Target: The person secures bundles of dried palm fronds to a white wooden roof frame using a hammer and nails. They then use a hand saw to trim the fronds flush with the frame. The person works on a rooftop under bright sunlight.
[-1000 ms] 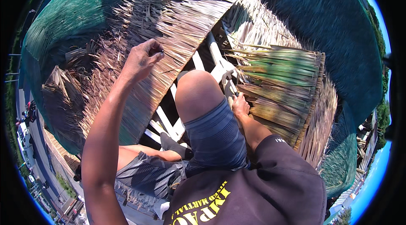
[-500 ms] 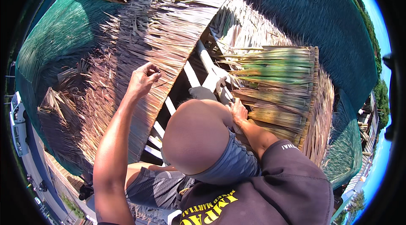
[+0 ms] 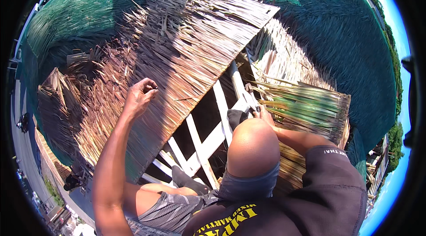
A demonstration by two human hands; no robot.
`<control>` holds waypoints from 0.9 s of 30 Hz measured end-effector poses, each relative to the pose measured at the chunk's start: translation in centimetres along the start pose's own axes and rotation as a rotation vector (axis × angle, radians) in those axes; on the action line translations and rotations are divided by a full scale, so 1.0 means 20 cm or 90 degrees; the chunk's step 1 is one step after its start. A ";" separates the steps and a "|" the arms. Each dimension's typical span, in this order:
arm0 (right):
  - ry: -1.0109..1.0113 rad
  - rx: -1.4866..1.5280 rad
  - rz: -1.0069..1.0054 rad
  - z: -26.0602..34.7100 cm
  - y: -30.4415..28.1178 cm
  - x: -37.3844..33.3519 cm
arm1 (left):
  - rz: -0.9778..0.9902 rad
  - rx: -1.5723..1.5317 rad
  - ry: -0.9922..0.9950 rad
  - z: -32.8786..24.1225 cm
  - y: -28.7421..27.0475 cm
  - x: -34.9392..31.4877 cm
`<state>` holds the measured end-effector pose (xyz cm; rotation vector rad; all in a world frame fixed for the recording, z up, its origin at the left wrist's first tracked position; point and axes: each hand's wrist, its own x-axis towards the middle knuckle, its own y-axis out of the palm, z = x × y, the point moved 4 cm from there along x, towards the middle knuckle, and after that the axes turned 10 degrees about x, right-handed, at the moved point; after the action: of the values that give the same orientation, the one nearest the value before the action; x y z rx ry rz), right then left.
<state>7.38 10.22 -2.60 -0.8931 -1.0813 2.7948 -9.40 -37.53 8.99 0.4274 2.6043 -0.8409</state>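
My left hand (image 3: 141,96) is raised over the brown dried-leaf thatch (image 3: 177,58), its fingers curled in a pinch. Something tiny and dark may be at the fingertips, too small to name. Beside my bent knee, my right hand (image 3: 265,116) is closed around something dark, mostly hidden by the fingers and knee. It is by the pale roof poles (image 3: 238,80) and the near edge of a green-and-brown palm-leaf thatch panel (image 3: 306,103). One dark-socked foot (image 3: 236,117) rests on the frame near that hand; the other foot (image 3: 188,182) is lower left on the slats.
White wooden slats (image 3: 195,134) cross a dark gap in the roof between the two thatch areas. Green netting (image 3: 328,36) covers thatch at right, and more netting (image 3: 80,9) lies upper left. Far below at left runs a road (image 3: 22,147) with a motorcycle (image 3: 23,122).
The view has shifted, so the roof sits farther right. My knee now stands more upright beside the right hand, and the other socked foot shows on the slats. My left hand stays pinched in the air.
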 end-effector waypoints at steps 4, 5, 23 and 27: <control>-0.123 -0.003 0.153 0.69 -0.11 0.35 | -0.095 0.078 0.000 0.01 -0.26 -0.08; -0.275 -0.020 0.169 0.92 -0.14 0.39 | -0.119 0.040 0.021 -0.02 -0.30 -0.09; -0.421 0.218 0.571 2.59 0.87 -0.18 | -0.638 -0.176 -0.008 -0.07 -0.47 -0.62; -0.438 0.126 0.555 2.57 0.98 -0.39 | -0.657 -0.220 -0.027 0.04 -0.45 -0.85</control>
<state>-8.90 -37.88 19.79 -0.4187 -0.4225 4.0298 2.38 -47.82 20.24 -1.0941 2.7635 -0.5974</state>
